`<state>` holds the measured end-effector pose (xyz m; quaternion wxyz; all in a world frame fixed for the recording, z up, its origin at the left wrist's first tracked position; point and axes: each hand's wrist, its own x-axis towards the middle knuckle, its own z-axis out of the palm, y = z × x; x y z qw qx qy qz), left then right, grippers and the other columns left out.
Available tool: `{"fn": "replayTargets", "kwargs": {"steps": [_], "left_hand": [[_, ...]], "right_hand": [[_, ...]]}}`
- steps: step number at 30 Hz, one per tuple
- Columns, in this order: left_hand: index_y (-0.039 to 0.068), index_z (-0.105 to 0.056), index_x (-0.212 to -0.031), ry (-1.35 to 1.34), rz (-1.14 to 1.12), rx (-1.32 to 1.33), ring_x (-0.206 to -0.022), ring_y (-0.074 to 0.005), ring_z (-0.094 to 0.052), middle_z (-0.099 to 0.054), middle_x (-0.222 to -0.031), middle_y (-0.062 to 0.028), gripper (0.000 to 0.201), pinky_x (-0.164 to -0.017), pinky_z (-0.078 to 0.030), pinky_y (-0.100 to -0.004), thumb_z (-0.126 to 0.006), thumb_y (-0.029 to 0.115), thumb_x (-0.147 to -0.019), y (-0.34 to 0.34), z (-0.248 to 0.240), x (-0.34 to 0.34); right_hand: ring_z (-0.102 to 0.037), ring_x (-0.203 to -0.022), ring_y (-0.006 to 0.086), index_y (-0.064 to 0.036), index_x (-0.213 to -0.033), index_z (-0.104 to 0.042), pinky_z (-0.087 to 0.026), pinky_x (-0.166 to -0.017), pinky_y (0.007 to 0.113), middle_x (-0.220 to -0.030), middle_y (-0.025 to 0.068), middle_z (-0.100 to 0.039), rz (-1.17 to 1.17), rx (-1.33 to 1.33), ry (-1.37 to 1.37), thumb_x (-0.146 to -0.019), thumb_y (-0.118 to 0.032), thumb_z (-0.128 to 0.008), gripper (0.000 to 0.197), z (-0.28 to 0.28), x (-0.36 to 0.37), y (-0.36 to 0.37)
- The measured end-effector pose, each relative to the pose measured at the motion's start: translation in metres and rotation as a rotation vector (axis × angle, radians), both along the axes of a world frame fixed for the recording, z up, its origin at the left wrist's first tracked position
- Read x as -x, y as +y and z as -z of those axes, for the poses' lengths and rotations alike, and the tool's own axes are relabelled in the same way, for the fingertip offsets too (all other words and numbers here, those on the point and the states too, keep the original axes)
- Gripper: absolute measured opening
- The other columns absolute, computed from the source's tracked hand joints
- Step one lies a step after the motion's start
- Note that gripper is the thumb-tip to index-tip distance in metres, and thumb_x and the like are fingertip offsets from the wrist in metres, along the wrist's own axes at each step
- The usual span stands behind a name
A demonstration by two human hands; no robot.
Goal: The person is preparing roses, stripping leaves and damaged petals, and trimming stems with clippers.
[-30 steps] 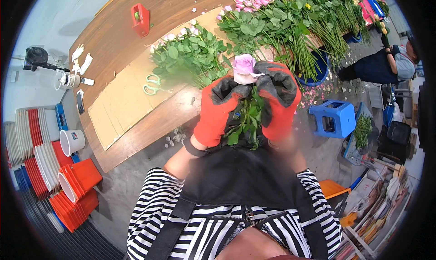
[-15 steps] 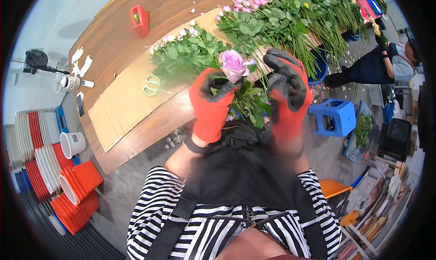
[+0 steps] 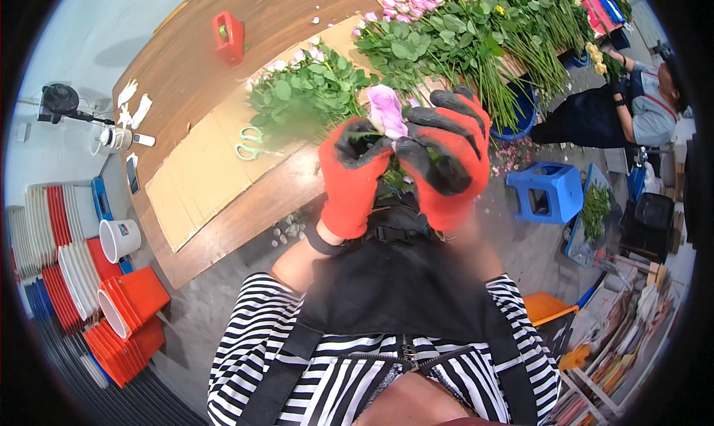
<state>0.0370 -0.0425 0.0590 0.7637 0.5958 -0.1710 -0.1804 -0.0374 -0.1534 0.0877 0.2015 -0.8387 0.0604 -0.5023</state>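
A lilac rose (image 3: 386, 112) stands upright in front of me, its bloom tilted slightly. My left hand (image 3: 349, 175), in a red glove with black palm and fingers, is closed around its stem just under the bloom. My right hand (image 3: 446, 158), gloved alike, has thumb and fingertips pinched at the lower right side of the bloom. Its other fingers are bent and raised. Most of the stem and leaves hide behind the hands. Beyond the left hand, a bunch of pale pink roses (image 3: 309, 84) lies on cardboard (image 3: 216, 177).
Green-handled scissors (image 3: 250, 143) and a red tape dispenser (image 3: 228, 39) lie on the wooden table (image 3: 186, 62). Pink roses (image 3: 416, 4) with long stems are heaped at the far side. A blue stool (image 3: 547, 193) stands at right. Another person (image 3: 625, 110) holds pale yellow roses. Orange buckets (image 3: 137, 296) are stacked at left.
My right hand has moved left and its fingertips have come onto the bloom's side. The bloom has turned a little in my left hand. The other person has raised the yellow roses into fuller view.
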Motion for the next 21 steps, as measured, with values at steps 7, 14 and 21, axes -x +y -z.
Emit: {"fn": "replayTargets", "kwargs": {"steps": [7,14,21], "left_hand": [[-0.001,-0.061,-0.094,0.24,0.155,0.072,-0.074,-0.0076,-0.056,-0.063,-0.08,-0.0007,0.019,-0.068,-0.046,-0.0238,-0.065,0.001,-0.075,-0.004,0.016,-0.009],[0.0,-0.061,-0.09,0.144,0.039,0.085,-0.074,-0.0082,-0.056,-0.064,-0.079,-0.0023,0.018,-0.07,-0.045,-0.0243,-0.065,-0.003,-0.073,-0.001,-0.001,-0.017],[0.001,-0.054,-0.086,-0.213,-0.234,0.011,-0.071,-0.0083,-0.049,-0.053,-0.076,-0.0005,0.022,-0.066,-0.042,-0.0239,-0.071,-0.001,-0.072,-0.014,0.008,-0.001]], "right_hand": [[-0.057,-0.103,0.0288,-0.0048,-0.095,-0.061,-0.042,-0.095,0.043,-0.1,0.01,-0.065,-0.276,-0.536,-0.185,-0.066,-0.009,-0.078,0.034,0.019,-0.003,-0.001],[-0.058,-0.102,0.0186,0.0011,-0.108,-0.057,-0.046,-0.088,0.03,-0.11,0.0111,-0.062,-0.291,-1.134,-0.07,-0.077,-0.006,-0.065,0.033,-0.003,0.015,-0.019],[-0.053,-0.108,0.0302,-0.0084,-0.1,-0.063,-0.038,-0.097,0.044,-0.113,0.0079,-0.06,-0.054,-0.289,0.088,-0.07,-0.016,-0.075,0.033,-0.011,0.011,0.005]]}}
